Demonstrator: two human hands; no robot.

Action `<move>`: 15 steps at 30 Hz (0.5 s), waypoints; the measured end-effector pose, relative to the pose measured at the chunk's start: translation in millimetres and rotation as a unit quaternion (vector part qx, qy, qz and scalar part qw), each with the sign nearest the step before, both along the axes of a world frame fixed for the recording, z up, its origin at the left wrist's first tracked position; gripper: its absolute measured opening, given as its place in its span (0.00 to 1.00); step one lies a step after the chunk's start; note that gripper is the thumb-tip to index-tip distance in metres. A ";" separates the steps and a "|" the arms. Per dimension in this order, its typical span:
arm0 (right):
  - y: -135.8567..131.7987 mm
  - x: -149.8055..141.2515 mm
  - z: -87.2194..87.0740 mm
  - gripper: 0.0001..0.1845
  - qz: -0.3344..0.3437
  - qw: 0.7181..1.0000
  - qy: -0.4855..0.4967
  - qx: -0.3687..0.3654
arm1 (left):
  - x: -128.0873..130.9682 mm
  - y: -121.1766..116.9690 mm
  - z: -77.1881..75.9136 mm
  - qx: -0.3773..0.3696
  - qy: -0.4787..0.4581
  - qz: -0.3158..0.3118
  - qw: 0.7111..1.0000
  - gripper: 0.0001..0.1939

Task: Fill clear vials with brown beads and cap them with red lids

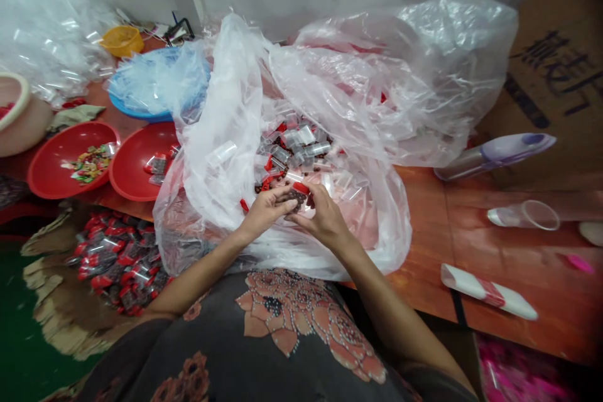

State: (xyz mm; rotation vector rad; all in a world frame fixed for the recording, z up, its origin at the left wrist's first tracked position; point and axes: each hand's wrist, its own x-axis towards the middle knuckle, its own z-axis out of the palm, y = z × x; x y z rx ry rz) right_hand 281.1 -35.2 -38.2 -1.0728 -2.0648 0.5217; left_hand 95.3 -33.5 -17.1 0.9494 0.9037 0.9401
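My left hand (264, 212) and my right hand (328, 218) meet over an opened plastic bag (207, 169). Between their fingers is a small clear container with a red lid (300, 188) and dark contents. Both hands are closed on it, and the fingers partly cover it. Just beyond my hands, clear plastic containers (315, 149) lie heaped in the bag, mixed with red lids (282, 127) and small dark brown pieces.
At left stand two red bowls (44, 179), a blue basin (162, 116) and a yellow bowl (123, 41). Below them, a torn carton (42, 292) holds red-lidded containers (125, 264). A clear cup (522, 215), a flat white packet (490, 294) and a purple-topped bottle (499, 152) lie right.
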 end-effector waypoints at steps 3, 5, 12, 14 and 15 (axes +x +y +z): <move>1.0 -2.4 -0.9 0.39 0.004 1.000 -0.003 0.005 | 4.5 1.2 -2.2 -0.055 -0.033 0.029 0.998 0.28; 0.4 -3.3 1.1 0.37 0.015 1.000 -0.002 0.009 | 9.1 1.1 -4.0 -0.098 -0.054 0.026 0.993 0.33; -10.1 -11.7 4.5 0.34 0.043 0.999 0.009 0.003 | 33.5 -7.8 -10.3 -0.112 -0.036 0.096 0.988 0.26; -11.5 -10.7 3.2 0.34 0.052 0.997 0.029 -0.042 | 33.1 -8.7 -8.9 -0.087 -0.023 0.113 0.990 0.24; -11.3 -9.1 2.1 0.36 0.050 0.994 0.056 -0.078 | 31.2 -8.4 -7.5 -0.079 -0.020 0.109 0.991 0.25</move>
